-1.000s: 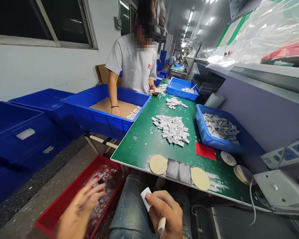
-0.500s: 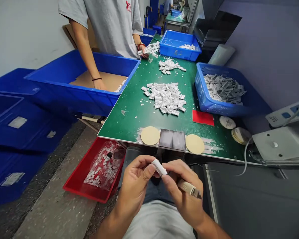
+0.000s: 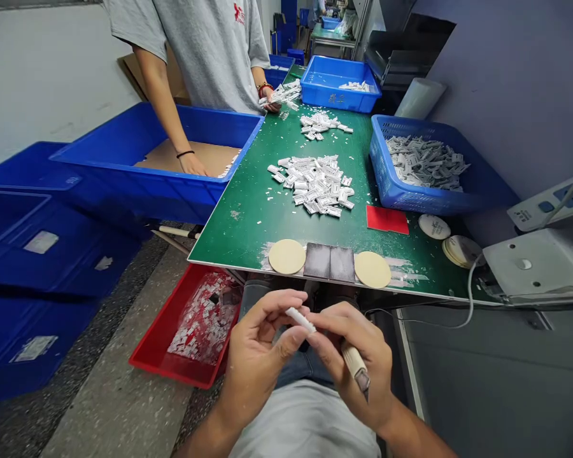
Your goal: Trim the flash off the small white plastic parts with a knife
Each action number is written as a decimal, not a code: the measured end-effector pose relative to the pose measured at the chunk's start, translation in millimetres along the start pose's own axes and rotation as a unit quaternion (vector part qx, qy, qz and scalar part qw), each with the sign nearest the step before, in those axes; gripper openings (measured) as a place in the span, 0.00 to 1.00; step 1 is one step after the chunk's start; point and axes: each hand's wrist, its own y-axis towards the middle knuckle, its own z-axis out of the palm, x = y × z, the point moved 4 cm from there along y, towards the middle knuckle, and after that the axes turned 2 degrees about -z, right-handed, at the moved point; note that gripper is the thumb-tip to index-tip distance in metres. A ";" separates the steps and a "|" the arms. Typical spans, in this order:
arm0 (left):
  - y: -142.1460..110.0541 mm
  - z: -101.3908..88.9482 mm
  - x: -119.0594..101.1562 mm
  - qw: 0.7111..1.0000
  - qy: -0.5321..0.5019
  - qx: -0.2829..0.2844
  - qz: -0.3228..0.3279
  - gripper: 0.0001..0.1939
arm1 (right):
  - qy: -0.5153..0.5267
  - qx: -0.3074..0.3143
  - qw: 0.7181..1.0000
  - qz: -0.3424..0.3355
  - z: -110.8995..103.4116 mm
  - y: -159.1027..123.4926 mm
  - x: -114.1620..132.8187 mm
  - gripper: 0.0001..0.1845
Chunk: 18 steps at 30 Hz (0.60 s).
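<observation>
1. While your left hand (image 3: 260,356) sits half-closed, its fingertips (image 3: 293,300) pinch one end of a white strip (image 3: 300,320).
2. Your right hand (image 3: 358,356) is half-closed too, fingers at the strip's other end, with a tan-handled tool (image 3: 354,364) gripped in it, dark tip down.
3. Strip is over your lap, just short of the green bench (image 3: 229,245) edge.
4. Red tray (image 3: 169,372) of white scraps lies on the floor, left of your knees.
5. On the bench: pile of white pieces (image 3: 312,184), two round tan pads (image 3: 286,256).
6. Across from you, a co-worker's hand (image 3: 191,164) rests on cardboard in a blue bin (image 3: 172,191); their other hand (image 3: 271,102) holds a bunch of strips.
</observation>
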 end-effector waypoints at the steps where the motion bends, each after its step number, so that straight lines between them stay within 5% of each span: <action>1: 0.5 1.8 0.1 1.000 0.009 -0.001 0.001 0.11 | 0.006 0.005 1.000 0.011 1.0 -0.1 -0.6 0.11; 5: 5.2 -0.1 0.7 1.000 0.007 0.002 -0.025 0.05 | 0.019 0.024 0.999 0.033 6.1 -3.3 -4.0 0.10; 7: 6.5 -18.9 -1.6 0.999 0.001 0.020 -0.027 0.05 | 0.028 0.043 0.998 0.025 8.8 -6.4 -6.0 0.12; 9: 4.0 -59.6 -3.3 1.000 0.001 0.007 -0.016 0.11 | 0.031 0.058 0.998 0.019 10.3 -9.7 -10.1 0.16; 11: -3.0 -124.2 -1.0 0.992 0.034 -0.121 -0.014 0.16 | 0.025 0.061 0.998 0.026 10.0 -12.0 -17.5 0.16; 13: -10.2 -189.4 6.2 0.948 0.208 -0.221 -0.097 0.16 | 0.016 0.051 0.998 0.046 8.7 -13.0 -27.4 0.12; 15: -7.9 -232.8 7.8 0.876 0.397 -0.209 -0.174 0.18 | 0.011 0.032 0.997 0.063 6.5 -13.0 -36.9 0.08; 17: 3.1 -248.7 -9.1 0.774 0.551 -0.264 -0.168 0.17 | 0.004 0.013 0.997 0.072 4.0 -13.4 -43.9 0.07; 18: 12.9 -241.9 -23.6 0.733 0.597 -0.300 -0.126 0.17 | 0.002 0.006 0.997 0.075 2.8 -14.0 -46.3 0.07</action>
